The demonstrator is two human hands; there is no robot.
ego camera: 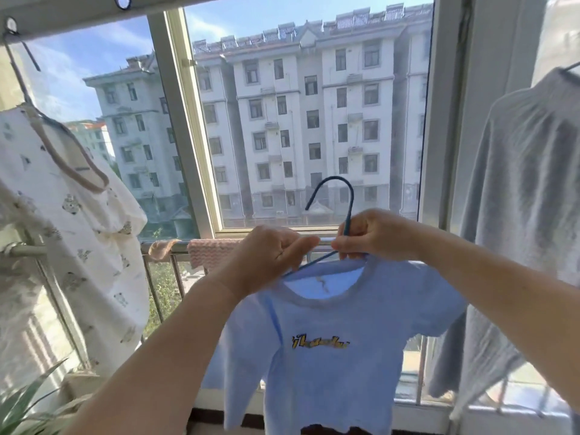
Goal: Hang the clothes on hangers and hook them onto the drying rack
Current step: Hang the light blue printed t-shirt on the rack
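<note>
1. Small blue T-shirt [329, 346] w/ yellow lettering on the chest is hanging in front of the window [314, 120], low center; neckline is gaping open, short sleeves drooping to both sides.
2. Blue wire hanger [340, 196] is sitting in the collar, hook rising up against the window glass.
3. Left hand [270, 255] is pinching the shirt's collar edge & the hanger arm; right hand [373, 235] is gripping the hanger neck, fingers curled round it.
4. Hanger's right arm is hiding inside the shirt; lettering is too blurry to read; shirt hem is getting cut off at the bottom edge.
5. Left of the window, a white printed garment [78, 221] is hanging from the overhead rack bar [62, 17]; right of it, a grey-blue garment [527, 183] is hanging, its hanger mostly out of view.
6. Below the window sill, a metal railing [163, 277] is carrying a pink cloth [213, 251]; apartment blocks are showing outside.
</note>
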